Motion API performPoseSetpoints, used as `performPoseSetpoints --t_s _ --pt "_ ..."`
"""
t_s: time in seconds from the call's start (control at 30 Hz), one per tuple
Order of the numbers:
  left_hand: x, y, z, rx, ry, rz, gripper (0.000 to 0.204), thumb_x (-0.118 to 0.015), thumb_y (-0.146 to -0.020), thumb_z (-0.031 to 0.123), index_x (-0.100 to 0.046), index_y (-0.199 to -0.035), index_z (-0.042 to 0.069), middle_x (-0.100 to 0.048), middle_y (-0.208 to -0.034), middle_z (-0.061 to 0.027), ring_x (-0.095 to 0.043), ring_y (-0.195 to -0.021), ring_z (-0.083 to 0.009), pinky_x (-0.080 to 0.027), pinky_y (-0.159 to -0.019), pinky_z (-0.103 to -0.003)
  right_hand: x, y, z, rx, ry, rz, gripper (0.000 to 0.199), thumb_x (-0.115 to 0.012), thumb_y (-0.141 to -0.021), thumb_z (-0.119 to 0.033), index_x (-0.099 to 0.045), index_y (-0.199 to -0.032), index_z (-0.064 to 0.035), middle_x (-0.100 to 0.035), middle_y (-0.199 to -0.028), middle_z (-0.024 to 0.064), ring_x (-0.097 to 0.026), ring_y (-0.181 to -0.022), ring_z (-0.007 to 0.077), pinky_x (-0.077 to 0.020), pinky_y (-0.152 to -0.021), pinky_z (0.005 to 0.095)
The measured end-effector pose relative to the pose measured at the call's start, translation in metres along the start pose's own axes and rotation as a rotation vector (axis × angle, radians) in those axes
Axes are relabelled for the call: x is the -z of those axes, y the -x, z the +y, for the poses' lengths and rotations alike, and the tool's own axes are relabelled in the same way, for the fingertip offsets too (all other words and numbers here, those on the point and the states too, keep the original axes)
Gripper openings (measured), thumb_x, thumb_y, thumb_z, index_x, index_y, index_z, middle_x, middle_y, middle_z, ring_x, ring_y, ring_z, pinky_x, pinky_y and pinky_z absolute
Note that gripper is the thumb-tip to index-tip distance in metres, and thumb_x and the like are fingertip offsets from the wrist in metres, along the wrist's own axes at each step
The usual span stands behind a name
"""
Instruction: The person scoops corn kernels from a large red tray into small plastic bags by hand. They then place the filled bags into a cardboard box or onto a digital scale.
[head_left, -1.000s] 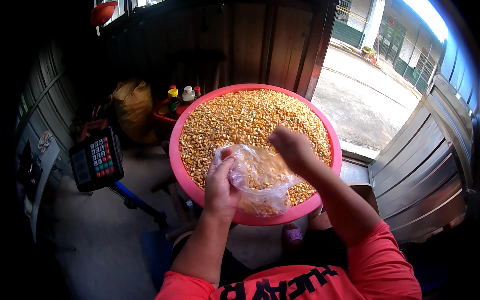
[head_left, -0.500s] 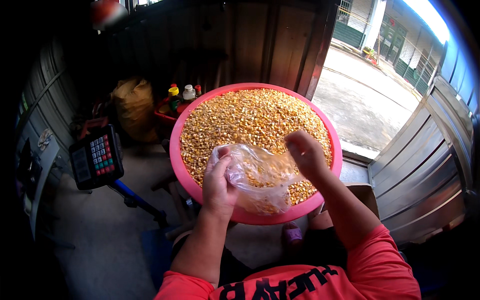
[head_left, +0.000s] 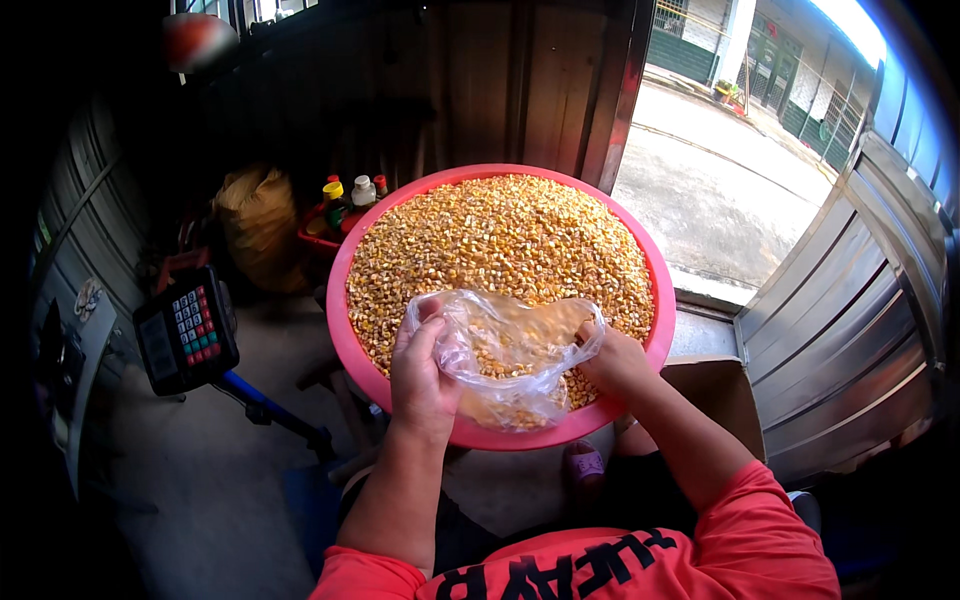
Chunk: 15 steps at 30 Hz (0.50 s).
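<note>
A clear plastic bag (head_left: 480,385) hangs over the near side of a wide pink basin (head_left: 345,330), with its mouth spread toward the far side. Yellow corn kernels (head_left: 510,235) are heaped in the basin, and some kernels show in or through the bag. My left hand (head_left: 425,375) pinches the bag's left edge, thumb on top. On the opposite side my right hand (head_left: 610,358) is closed at the bag's right rim; its fingertips are partly hidden behind the plastic.
A scale display with keys (head_left: 187,330) stands on a blue post at left. Behind it are a tan sack (head_left: 258,225) and a red tray with several bottles (head_left: 335,205). A cardboard box (head_left: 715,395) sits right of the basin, near the open doorway and a metal panel (head_left: 850,340).
My right hand has come down from above the corn to the bag's right rim and closed there. The bag's mouth is spread wider. My left hand keeps its hold.
</note>
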<state>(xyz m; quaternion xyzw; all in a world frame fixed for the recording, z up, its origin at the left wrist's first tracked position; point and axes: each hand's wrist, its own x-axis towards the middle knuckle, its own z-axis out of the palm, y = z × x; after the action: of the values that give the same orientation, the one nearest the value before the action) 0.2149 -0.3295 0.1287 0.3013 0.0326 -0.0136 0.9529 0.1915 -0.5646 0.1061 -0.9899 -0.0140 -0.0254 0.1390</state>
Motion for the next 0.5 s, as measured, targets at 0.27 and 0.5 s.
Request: performPoseSetpoints --t_s 0.27,0.5 --pt "0.004 -0.002 0.0 -0.001 0.023 -0.016 0.019 -0.047 -0.084 -0.001 -0.053 -0.099 0.007 -0.056 -0.079 -0.0034 -0.053 -0.061 -0.0089 -0.043 -0.049 -0.02 -0.009 -0.011 0.008 -0.088 -0.073 -0.048 0.024 -0.05 -0.084 -0.028 -0.057 -0.091 -0.0071 -0.062 -0.084 0.0189 -0.06 -0.085 0.0373 -0.047 -0.071 0.0444" --pt "0.011 -0.005 0.0 0.001 0.027 -0.063 0.019 -0.049 -0.083 -0.001 -0.054 -0.1 0.007 -0.057 -0.085 -0.0049 -0.056 -0.07 -0.0115 -0.047 -0.058 -0.022 -0.006 -0.04 0.041 -0.041 -0.365 0.297 0.018 -0.056 -0.085 -0.02 -0.054 -0.083 -0.0022 -0.058 -0.071 0.018 -0.058 -0.069 0.0344 -0.0439 -0.062 0.0407"
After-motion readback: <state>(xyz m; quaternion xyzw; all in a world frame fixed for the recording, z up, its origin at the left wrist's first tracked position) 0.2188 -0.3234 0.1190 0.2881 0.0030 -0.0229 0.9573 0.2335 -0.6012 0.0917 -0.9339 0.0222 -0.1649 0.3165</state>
